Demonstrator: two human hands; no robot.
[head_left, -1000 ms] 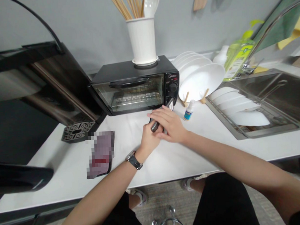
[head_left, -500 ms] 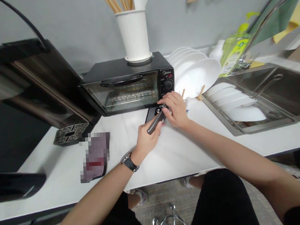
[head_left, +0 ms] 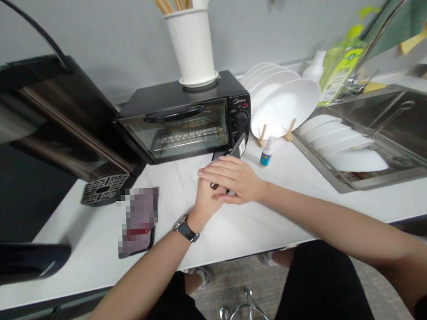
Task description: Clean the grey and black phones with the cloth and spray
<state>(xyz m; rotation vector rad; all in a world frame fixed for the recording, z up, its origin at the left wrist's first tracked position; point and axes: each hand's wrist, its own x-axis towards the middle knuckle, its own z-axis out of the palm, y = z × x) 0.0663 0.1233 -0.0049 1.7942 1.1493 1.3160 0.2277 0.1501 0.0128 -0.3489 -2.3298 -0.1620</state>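
My left hand [head_left: 206,200], with a watch on its wrist, is closed on a dark-handled knife. Only the metal-tipped end of the knife's handle [head_left: 213,185] peeks out between my hands. Beyond my fingers, a dark flat blade [head_left: 239,148] with a pale patch points up and right, near the oven's lower right corner. Over the left hand and the handle lies my right hand [head_left: 233,178], its fingers stretched out and hiding most of the grip. A dark flat object [head_left: 218,156] is partly visible on the counter behind my hands.
A toaster oven [head_left: 179,119] carries a white cup [head_left: 190,48] of chopsticks. White plates [head_left: 285,105] stand in a rack beside a small spray bottle [head_left: 265,153]. The sink [head_left: 404,144] is at right. A blurred phone-like object [head_left: 140,220] and a black machine [head_left: 63,114] are left.
My right hand has moved down and left from the blade area onto my left hand and the handle. The blade and the small bottle now show more fully.
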